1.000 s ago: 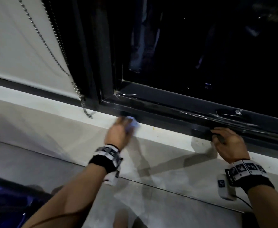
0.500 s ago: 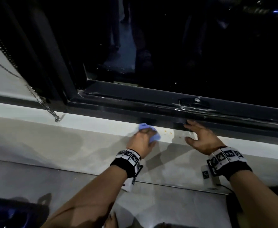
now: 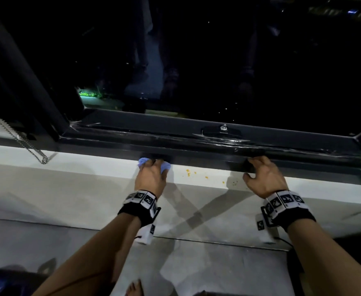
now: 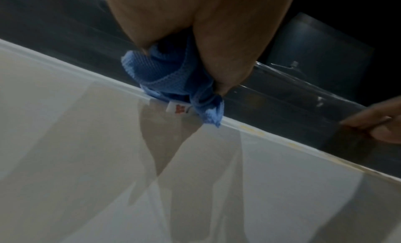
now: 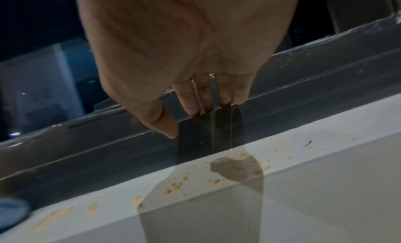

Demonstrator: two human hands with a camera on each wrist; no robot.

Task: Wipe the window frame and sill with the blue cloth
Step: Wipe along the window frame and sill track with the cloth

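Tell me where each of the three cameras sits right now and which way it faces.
Head: on the head, angled forward and down at the dark window frame and white sill; shows both forearms, left hand and right hand.
Left wrist: along the left hand at the blue cloth it grips on the sill edge.
Right wrist: along the right hand, fingers resting on the frame, yellow crumbs below.
Shared: both wrist views show frame and sill; the left one catches the right hand's fingertips.
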